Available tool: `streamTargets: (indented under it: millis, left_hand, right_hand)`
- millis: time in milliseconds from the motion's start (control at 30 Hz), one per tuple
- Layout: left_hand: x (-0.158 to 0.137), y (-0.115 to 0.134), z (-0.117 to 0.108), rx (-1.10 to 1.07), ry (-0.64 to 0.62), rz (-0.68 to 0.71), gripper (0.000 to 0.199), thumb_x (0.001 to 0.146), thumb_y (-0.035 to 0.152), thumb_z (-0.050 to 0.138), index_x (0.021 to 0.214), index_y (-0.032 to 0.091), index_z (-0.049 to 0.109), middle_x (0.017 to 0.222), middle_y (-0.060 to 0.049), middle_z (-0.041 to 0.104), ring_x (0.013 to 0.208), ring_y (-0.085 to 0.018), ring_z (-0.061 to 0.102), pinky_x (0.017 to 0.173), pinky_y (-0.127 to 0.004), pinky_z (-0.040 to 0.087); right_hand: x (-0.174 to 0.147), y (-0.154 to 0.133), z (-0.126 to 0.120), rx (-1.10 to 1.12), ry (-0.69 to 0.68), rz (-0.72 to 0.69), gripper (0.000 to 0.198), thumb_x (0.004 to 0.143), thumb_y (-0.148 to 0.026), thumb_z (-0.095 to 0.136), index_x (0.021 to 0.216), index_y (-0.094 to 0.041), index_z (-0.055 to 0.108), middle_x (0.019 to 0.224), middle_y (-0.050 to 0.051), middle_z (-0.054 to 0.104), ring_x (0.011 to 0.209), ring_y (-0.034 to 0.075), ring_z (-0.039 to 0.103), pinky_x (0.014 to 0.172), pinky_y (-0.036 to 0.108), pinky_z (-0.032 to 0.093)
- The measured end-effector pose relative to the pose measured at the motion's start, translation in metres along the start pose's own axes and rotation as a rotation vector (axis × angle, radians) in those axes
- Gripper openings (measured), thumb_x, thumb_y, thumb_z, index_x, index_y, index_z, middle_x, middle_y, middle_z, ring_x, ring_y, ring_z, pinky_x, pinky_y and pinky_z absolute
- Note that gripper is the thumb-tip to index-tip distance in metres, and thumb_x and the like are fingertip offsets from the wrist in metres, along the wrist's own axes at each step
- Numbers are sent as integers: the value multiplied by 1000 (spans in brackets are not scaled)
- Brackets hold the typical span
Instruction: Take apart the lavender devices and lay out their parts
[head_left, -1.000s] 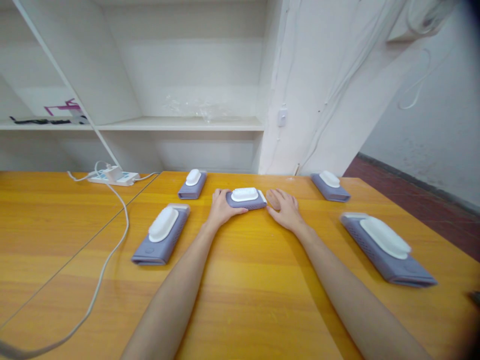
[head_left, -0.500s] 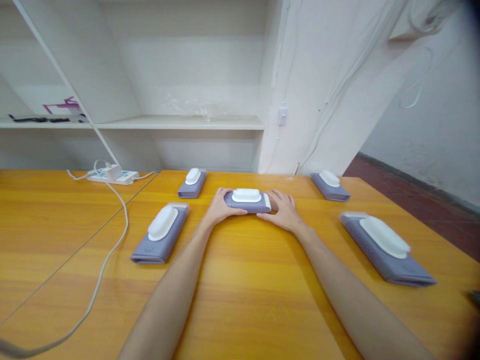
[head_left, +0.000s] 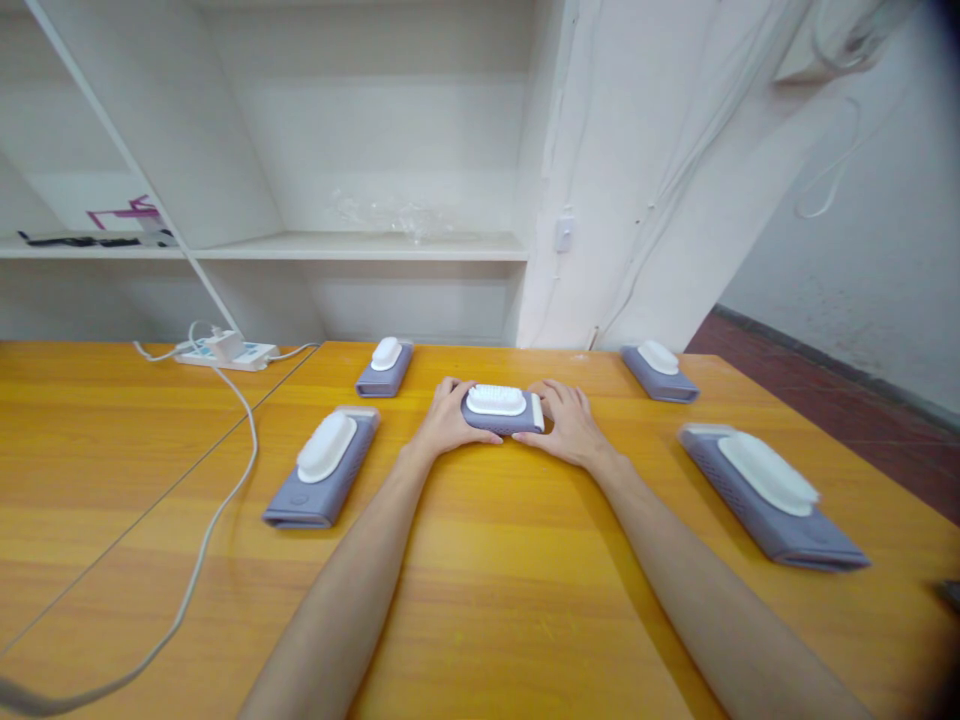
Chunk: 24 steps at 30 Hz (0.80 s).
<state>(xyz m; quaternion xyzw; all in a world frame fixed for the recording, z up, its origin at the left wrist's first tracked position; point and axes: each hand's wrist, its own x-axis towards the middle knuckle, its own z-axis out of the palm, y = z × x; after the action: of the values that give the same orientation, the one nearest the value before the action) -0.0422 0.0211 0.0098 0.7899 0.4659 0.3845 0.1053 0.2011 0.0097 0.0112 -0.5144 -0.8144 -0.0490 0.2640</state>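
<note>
Between my hands, at the middle of the table, is a flat grey-purple block (head_left: 501,424) with a white oval piece (head_left: 496,400) on top. The white piece has a bumpy, bristle-like upper face, and a pale strip edges the block's right end. My left hand (head_left: 451,418) grips the left end, thumb along the near side and fingers behind. My right hand (head_left: 568,424) curls around the right end, its thumb at the near lower edge. Some fingertips of both hands are hidden behind the block. Whether its underside touches the table, I cannot tell.
Similar blocks lie around: a near-left block (head_left: 319,495), a far-left block (head_left: 384,378), a far-right block (head_left: 664,385) and a near-right block (head_left: 780,530). A white power strip (head_left: 259,355) and its cable (head_left: 217,510) lie on the left. Shelves (head_left: 360,246) stand behind the table.
The held block has shifted slightly right and toward me, and its white top is tipped a little differently. My left hand has moved right with it; the other blocks stay put.
</note>
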Motion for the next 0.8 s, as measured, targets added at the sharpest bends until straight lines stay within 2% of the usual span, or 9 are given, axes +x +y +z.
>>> streamTargets:
  millis: [267,600,800]
  left_hand:
    - [0,13,-4,118,25,86,79,48,54,78,114,21,50,106,-8,48,101,-27,47,90,-41,42]
    - [-2,21,-10,194,116,130,81,53,57,75,119,19,45,114,-11,46,109,-29,42,92,-42,41]
    - [-2,21,-11,202,122,135,78,57,58,72,119,20,45,115,-12,46,111,-30,41,95,-44,40]
  right_hand:
    - [-1,-7,-3,-80,23,-32,78,65,-71,55,125,-23,43,132,13,45,123,32,36,104,58,14]
    - [2,-16,-10,-202,119,-58,80,66,-74,52,121,-15,47,128,17,48,123,34,36,107,59,0]
    - [3,-20,-14,-211,119,-58,76,66,-74,52,117,-16,51,120,16,54,117,35,41,107,60,-1]
